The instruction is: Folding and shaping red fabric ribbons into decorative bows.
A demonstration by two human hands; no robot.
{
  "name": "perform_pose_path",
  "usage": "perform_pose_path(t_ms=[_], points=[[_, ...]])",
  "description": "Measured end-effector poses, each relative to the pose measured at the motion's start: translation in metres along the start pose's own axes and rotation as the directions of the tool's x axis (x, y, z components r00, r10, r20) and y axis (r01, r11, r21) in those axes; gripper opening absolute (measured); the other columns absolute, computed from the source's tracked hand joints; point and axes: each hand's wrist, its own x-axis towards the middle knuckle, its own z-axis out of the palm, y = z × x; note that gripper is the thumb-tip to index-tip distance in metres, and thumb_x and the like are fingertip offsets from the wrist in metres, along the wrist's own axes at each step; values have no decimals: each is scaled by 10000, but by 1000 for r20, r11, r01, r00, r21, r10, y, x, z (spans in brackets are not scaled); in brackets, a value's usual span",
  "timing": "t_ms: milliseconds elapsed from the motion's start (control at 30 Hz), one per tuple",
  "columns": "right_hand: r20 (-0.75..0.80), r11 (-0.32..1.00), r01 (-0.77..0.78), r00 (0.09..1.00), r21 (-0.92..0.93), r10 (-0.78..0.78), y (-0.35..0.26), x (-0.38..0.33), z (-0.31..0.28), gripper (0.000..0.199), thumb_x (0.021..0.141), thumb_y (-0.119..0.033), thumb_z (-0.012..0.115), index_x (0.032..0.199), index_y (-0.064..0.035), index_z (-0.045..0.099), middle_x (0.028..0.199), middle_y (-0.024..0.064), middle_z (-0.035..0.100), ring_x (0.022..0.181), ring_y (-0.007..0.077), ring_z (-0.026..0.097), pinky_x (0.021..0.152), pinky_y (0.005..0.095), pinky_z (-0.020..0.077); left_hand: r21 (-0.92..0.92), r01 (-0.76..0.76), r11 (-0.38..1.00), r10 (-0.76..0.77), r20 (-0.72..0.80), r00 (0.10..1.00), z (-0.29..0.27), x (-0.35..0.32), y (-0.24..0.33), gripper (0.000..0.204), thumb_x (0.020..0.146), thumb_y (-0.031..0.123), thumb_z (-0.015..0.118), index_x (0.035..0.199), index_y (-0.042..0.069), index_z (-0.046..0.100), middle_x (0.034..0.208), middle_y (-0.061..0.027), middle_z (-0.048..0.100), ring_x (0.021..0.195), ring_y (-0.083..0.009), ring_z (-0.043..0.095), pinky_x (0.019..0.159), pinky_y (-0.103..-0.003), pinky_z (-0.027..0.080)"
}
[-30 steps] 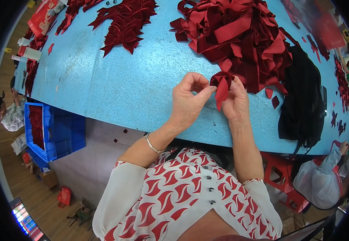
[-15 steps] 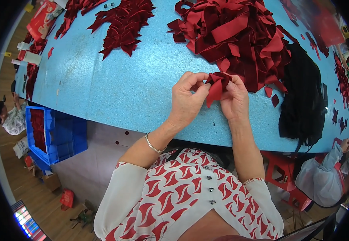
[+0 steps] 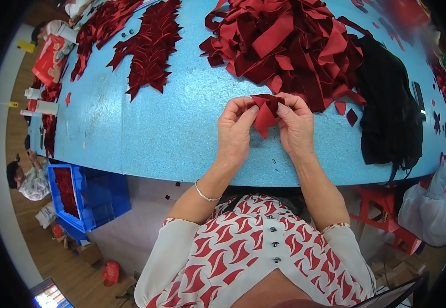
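My left hand (image 3: pixel 235 128) and my right hand (image 3: pixel 295 126) pinch a small folded piece of dark red fabric (image 3: pixel 265 114) between thumbs and fingers, just above the blue table (image 3: pixel 171 133). The piece hangs down in a point between the two hands. Right behind them lies a big heap of dark red fabric strips (image 3: pixel 289 46). A smaller pile of folded red pieces (image 3: pixel 151 49) lies farther left on the table.
A black cloth (image 3: pixel 389 113) lies on the table at the right, with loose red scraps (image 3: pixel 346 110) beside it. A blue crate (image 3: pixel 82 197) with red fabric stands on the floor at the left, near a seated person (image 3: pixel 28 179). A red stool (image 3: pixel 387 220) stands at the right.
Both hands have shifted slightly toward the heap, and the red piece has been folded tighter between the fingers.
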Motion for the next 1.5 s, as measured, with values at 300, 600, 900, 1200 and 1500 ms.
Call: perform_pose_path(t_ms=[300,600,900,1200,1500], points=[[154,923,217,972,-318,-176,-4,-4,4,92,761,8,597,794,-17,515,1016,58,516,874,98,503,786,225,418,-33,-36,999,38,52,998,-14,8,-3,77,818,-11,530,881,12,491,889,-73,575,794,-115,550,731,-229,459],[96,986,61,994,-158,-46,-5,0,-2,126,735,25,603,702,-32,495,1020,64,518,870,97,503,794,239,421,-192,192,963,-194,7,981,-19,9,1,64,828,18,498,881,27,464,914,-109,572,815,-168,562,747,-290,479],[96,958,-137,982,-252,166,-19,-18,8,137,716,9,630,695,-49,508,975,49,529,813,89,511,746,225,426,-272,258,927,-259,33,965,-32,-3,4,77,825,20,488,894,23,456,942,-127,568,842,-197,562,790,-348,480],[69,959,-34,996,-283,56,-29,-85,5,158,707,42,627,711,-47,497,896,19,520,744,73,501,689,212,426,-136,285,949,-270,120,955,-39,-61,5,84,824,9,501,884,32,448,914,-130,579,843,-190,568,768,-333,487],[-85,978,-131,989,-160,119,-21,-139,-7,167,734,67,582,720,-46,459,841,22,524,741,63,497,694,196,417,-132,350,927,-332,141,933,-45,-116,-4,78,844,-4,488,890,35,439,911,-132,592,807,-180,592,721,-300,499]])
